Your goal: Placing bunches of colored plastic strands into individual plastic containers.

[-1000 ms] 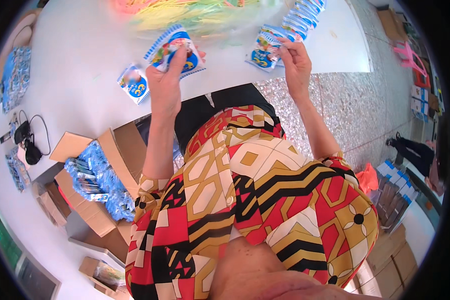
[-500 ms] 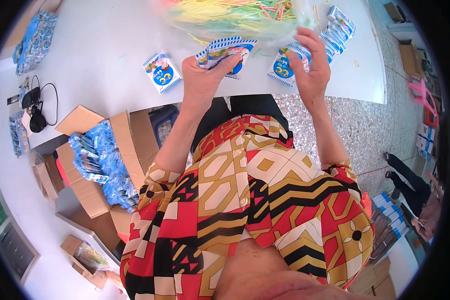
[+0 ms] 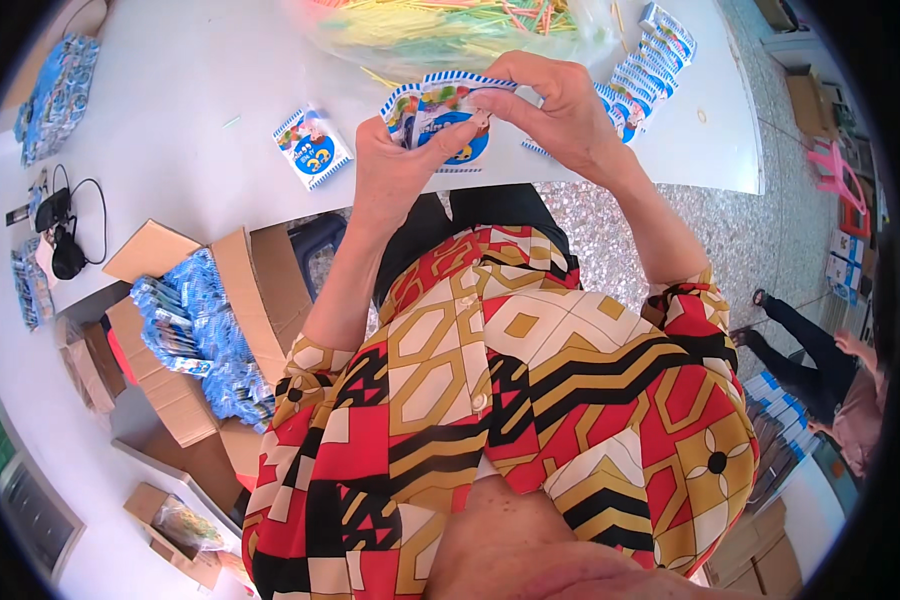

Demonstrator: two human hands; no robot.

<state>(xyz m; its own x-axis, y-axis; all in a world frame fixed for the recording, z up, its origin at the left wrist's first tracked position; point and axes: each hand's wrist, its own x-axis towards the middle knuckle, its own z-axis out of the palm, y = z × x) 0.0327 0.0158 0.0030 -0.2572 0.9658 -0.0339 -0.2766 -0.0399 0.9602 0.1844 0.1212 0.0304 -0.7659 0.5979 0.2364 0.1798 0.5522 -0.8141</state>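
Observation:
A small stack of blue-and-white snack packets (image 3: pixel 442 112) with striped edges is held over the table's near edge. My left hand (image 3: pixel 398 172) is closed round the left side of the stack, its thumb across the front. My right hand (image 3: pixel 568 118) pinches the upper right of the same stack, thumb in front and fingers partly hidden behind. One similar packet (image 3: pixel 312 148) lies flat left of my left hand. To the right, an overlapping row of packets (image 3: pixel 652 68) runs away toward the far side, its near end partly covered by my right hand.
A clear bag of thin coloured sticks (image 3: pixel 450 35) lies across the far table (image 3: pixel 190 120). At the left stands an open carton (image 3: pixel 160 395) with blue-wrapped packets (image 3: pixel 205 325). Black corded items (image 3: pixel 68 235) lie on the left tabletop. Another person (image 3: pixel 820 350) is at the right, near a pink stool (image 3: pixel 838 180).
My right hand has moved left from the packets on the table to the stack in my left hand and now grips it. The other person's legs have shifted.

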